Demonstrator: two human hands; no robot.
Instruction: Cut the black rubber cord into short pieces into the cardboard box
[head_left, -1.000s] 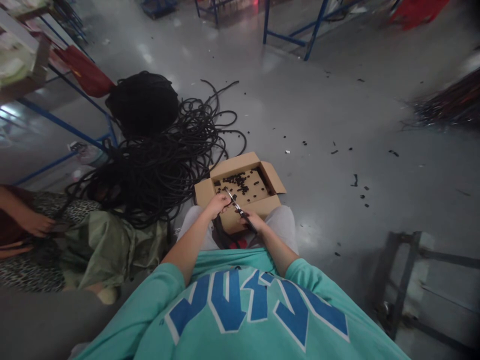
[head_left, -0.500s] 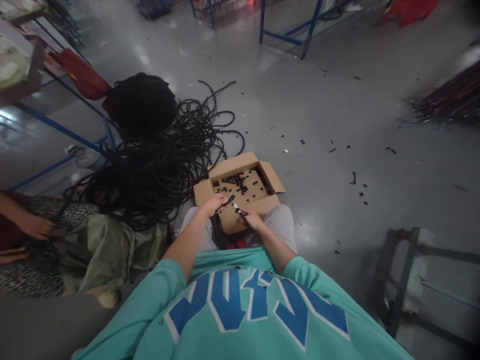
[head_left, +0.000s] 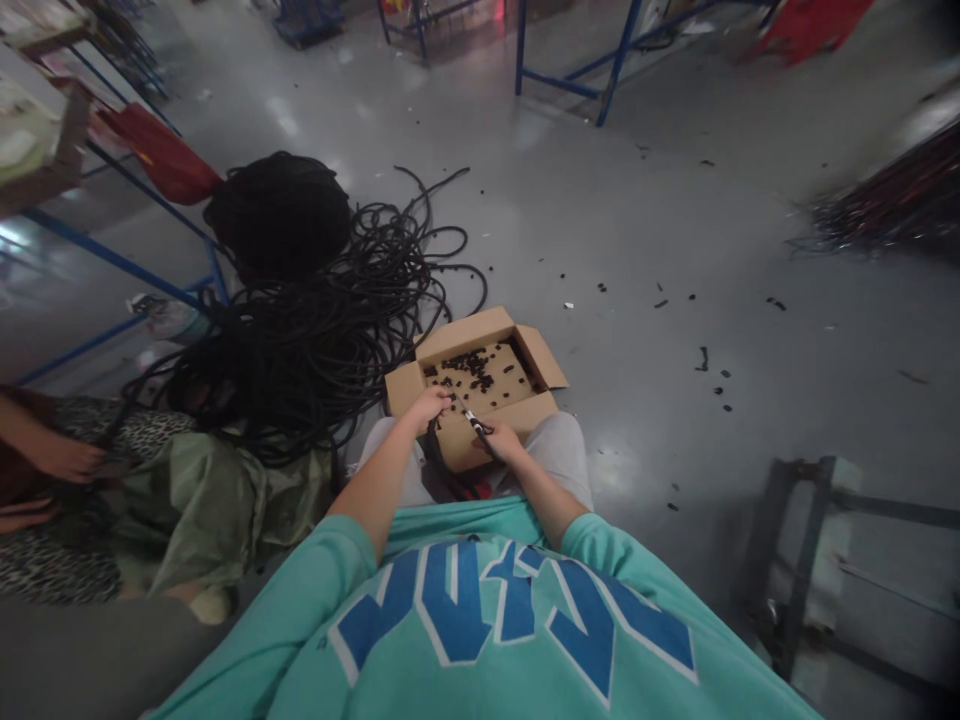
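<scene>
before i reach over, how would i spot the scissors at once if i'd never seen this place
Start at the open box, just right of the black coils. Over its near side, the right hand holds the scissors. Their pale metal sets them apart from the small black bits in the box.

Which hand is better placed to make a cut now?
The right hand, I'd judge: it holds the black-handled metal scissors, pointing away from the body over the open brown cardboard box. The left hand, near their tips, shows no tool.
</scene>
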